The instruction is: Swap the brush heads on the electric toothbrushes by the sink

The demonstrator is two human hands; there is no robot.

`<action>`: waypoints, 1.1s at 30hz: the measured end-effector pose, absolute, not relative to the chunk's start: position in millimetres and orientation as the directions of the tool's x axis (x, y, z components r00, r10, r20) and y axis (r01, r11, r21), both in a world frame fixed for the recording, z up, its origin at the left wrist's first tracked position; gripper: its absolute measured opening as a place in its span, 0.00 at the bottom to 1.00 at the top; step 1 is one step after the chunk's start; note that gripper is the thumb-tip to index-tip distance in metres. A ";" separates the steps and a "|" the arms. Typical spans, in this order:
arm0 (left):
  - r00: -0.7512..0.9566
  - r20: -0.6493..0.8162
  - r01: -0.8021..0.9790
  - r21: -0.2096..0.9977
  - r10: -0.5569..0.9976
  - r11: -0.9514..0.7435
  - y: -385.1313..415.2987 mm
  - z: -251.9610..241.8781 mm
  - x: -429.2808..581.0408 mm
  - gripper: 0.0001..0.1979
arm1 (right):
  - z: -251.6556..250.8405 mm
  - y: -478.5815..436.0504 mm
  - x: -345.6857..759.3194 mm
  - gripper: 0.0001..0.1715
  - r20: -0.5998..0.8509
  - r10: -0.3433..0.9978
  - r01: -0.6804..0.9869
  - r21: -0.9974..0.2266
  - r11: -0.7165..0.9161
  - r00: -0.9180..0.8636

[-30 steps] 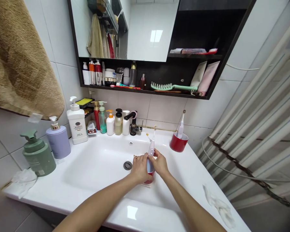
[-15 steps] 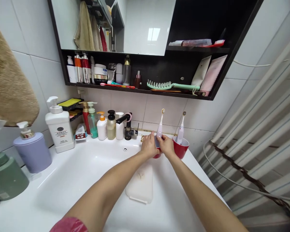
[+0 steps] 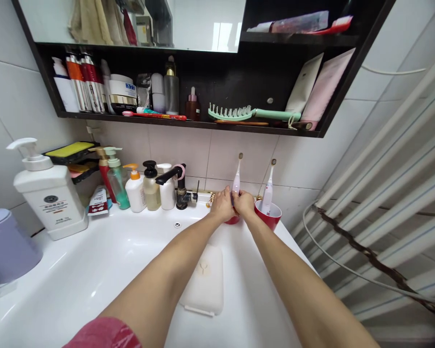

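Note:
My left hand (image 3: 222,205) and my right hand (image 3: 245,203) are wrapped together round a red cup (image 3: 232,220) that rests on the back ledge of the white sink (image 3: 94,270). A pink electric toothbrush (image 3: 236,177) stands upright in that cup, between my hands. Just to the right, touching my right hand's side, stands a second red cup (image 3: 270,217) with another electric toothbrush (image 3: 268,190) in it.
A black faucet (image 3: 177,185) and several pump bottles (image 3: 137,189) line the back ledge to the left. A large white pump bottle (image 3: 49,193) and a purple one (image 3: 5,246) stand far left. A white soap-like block (image 3: 205,280) lies by the basin. Above runs a dark shelf (image 3: 188,121) with a green comb (image 3: 252,114).
My hands carried the red cup with the toothbrush from the front of the basin to the back ledge beside the other red cup. The view moved closer and lower.

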State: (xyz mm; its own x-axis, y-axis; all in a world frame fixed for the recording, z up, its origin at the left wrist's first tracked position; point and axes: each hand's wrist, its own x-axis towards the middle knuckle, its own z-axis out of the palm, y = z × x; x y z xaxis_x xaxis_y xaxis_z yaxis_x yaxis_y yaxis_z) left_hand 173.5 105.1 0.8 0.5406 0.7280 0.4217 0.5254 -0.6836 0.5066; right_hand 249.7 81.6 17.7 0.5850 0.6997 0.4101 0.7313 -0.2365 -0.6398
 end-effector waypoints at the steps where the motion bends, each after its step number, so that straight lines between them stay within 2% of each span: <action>1: 0.550 0.416 0.517 0.511 0.724 -0.686 105.2 2.3 173.1 0.44 | 17.8 81.5 249.8 0.17 0.415 0.701 0.735 -0.638 -0.231 0.580; 10: 0.522 0.385 0.444 0.639 0.761 -0.628 91.6 27.4 138.2 0.45 | 28.6 51.3 236.8 0.24 0.508 0.643 0.751 -0.640 -0.162 0.573; 14: 0.427 0.383 0.399 0.733 0.819 -0.551 69.7 42.2 115.2 0.33 | 34.0 21.5 224.1 0.27 0.493 0.622 0.676 -0.732 -0.080 0.608; 16: 0.393 0.381 0.359 0.774 0.837 -0.521 49.8 55.6 105.4 0.29 | 42.5 2.7 212.0 0.30 0.484 0.606 0.585 -0.810 0.038 0.631; 18: 0.401 0.399 0.206 0.838 0.824 -0.506 23.4 73.4 96.0 0.31 | 57.5 -19.5 195.4 0.34 0.530 0.590 0.499 -0.834 0.235 0.609; 20: 0.462 0.453 -0.166 0.889 0.762 -0.428 -6.3 93.0 86.5 0.36 | 77.3 -43.9 176.7 0.38 0.611 0.573 0.414 -0.792 0.450 0.547; 22: 0.529 0.512 -0.429 0.849 0.676 -0.308 -33.7 110.6 77.3 0.38 | 97.0 -67.3 159.6 0.40 0.668 0.568 0.323 -0.737 0.593 0.481; 24: 0.565 0.537 -0.539 0.815 0.626 -0.214 -54.0 122.8 69.5 0.39 | 111.7 -85.7 147.1 0.41 0.688 0.573 0.252 -0.710 0.657 0.446; 27: 0.579 0.545 -0.580 0.798 0.607 -0.163 -68.4 128.3 62.6 0.41 | 119.3 -100.3 139.4 0.41 0.683 0.594 0.177 -0.706 0.685 0.426; 29: 0.572 0.531 -0.583 0.799 0.625 -0.146 -70.0 125.3 61.4 0.42 | 116.7 -102.9 140.3 0.38 0.648 0.614 0.117 -0.725 0.679 0.451; 30: 0.569 0.505 -0.576 0.808 0.650 -0.123 -69.6 122.7 61.3 0.40 | 114.4 -103.0 141.7 0.32 0.610 0.629 0.072 -0.743 0.665 0.482; 32: 0.579 0.394 -0.530 0.847 0.714 -0.037 -68.0 117.9 61.3 0.29 | 110.5 -102.8 144.5 0.16 0.485 0.679 -0.046 -0.795 0.605 0.551; 33: 0.601 0.318 -0.488 0.873 0.733 0.022 -67.4 116.3 61.0 0.24 | 109.6 -102.9 145.4 0.15 0.413 0.712 -0.105 -0.821 0.561 0.568</action>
